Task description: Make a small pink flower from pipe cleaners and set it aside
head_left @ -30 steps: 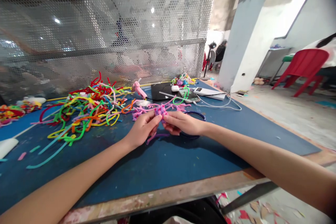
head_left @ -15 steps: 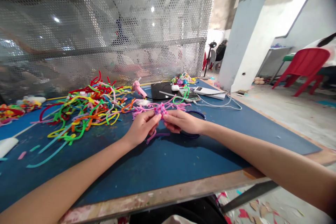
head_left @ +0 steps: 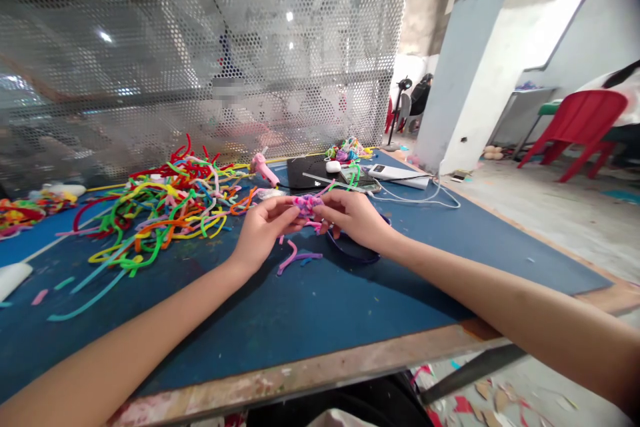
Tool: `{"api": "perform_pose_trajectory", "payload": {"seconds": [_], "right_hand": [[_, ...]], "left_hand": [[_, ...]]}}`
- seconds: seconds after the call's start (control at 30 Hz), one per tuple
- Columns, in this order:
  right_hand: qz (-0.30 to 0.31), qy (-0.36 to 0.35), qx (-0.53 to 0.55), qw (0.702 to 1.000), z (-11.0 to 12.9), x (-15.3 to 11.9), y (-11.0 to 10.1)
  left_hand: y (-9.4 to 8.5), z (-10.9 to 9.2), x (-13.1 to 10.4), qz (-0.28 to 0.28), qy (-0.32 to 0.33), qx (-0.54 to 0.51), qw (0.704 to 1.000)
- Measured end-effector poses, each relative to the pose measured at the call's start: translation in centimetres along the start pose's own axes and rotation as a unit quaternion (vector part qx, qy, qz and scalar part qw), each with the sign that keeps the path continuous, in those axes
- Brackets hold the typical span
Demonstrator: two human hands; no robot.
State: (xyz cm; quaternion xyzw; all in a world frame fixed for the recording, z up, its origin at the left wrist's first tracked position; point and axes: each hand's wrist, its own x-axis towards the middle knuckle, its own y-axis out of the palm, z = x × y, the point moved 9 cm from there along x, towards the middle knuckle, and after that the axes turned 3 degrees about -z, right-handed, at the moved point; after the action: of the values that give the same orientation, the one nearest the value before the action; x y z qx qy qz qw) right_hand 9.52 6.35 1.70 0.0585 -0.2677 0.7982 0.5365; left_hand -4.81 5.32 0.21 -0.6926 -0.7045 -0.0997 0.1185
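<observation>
My left hand [head_left: 265,223] and my right hand [head_left: 357,217] meet over the middle of the table. Between their fingertips they pinch a small pink and purple pipe-cleaner piece [head_left: 307,205], bunched and twisted together. Fingers cover both of its ends, and pink strands stick out around it. On the table just below lie short purple pipe-cleaner offcuts [head_left: 300,257]. A dark blue hoop [head_left: 360,260] rests under my right hand, which hides part of it.
A tangled heap of coloured pipe cleaners [head_left: 175,203] spreads to the left. Behind my hands are a pink glue-gun-like tool [head_left: 264,169], a black flat box [head_left: 303,173], a white earphone case [head_left: 333,167] and a white power strip [head_left: 400,175] with cable. A perforated metal panel [head_left: 300,93] stands at the back.
My hands have lifted slightly and turned the pink and purple piece. More of the hoop and the offcuts now shows beneath them, and fewer pink strands are visible behind.
</observation>
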Motion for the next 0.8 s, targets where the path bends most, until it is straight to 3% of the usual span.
{"api": "perform_pose_trajectory", "payload": {"seconds": [0.1,0.23,0.4,0.5,0.57,0.67,0.8], "right_hand": [[-0.059,0.029,0.111,0.992,-0.7,0.1,-0.6],[-0.06,0.013,0.115,0.991,-0.6,0.1,-0.7],[-0.036,-0.083,-0.019,0.996,1.4,-0.2,-1.1],[-0.001,-0.161,-0.133,0.978,2.8,-0.5,-0.7],[0.022,-0.198,-0.192,0.961,3.3,-0.8,-0.1],[0.062,-0.24,-0.256,0.934,3.5,-1.3,1.2],[0.096,-0.269,-0.309,0.907,3.3,-2.2,2.6]], "left_hand": [[0.3,0.3,-0.3,-0.005,-0.002,-0.015,1.0],[0.3,-0.2,-0.6,-0.018,0.028,-0.01,0.999],[0.3,-1.0,-0.7,-0.008,0.06,0.064,0.996],[0.2,-1.9,-0.9,0.001,0.09,0.126,0.988],[0.5,-3.0,-1.3,0.011,0.153,0.221,0.963],[1.8,-4.4,-2.3,0.046,0.257,0.359,0.896],[3.2,-4.4,-3.2,0.108,0.311,0.43,0.841]]}}
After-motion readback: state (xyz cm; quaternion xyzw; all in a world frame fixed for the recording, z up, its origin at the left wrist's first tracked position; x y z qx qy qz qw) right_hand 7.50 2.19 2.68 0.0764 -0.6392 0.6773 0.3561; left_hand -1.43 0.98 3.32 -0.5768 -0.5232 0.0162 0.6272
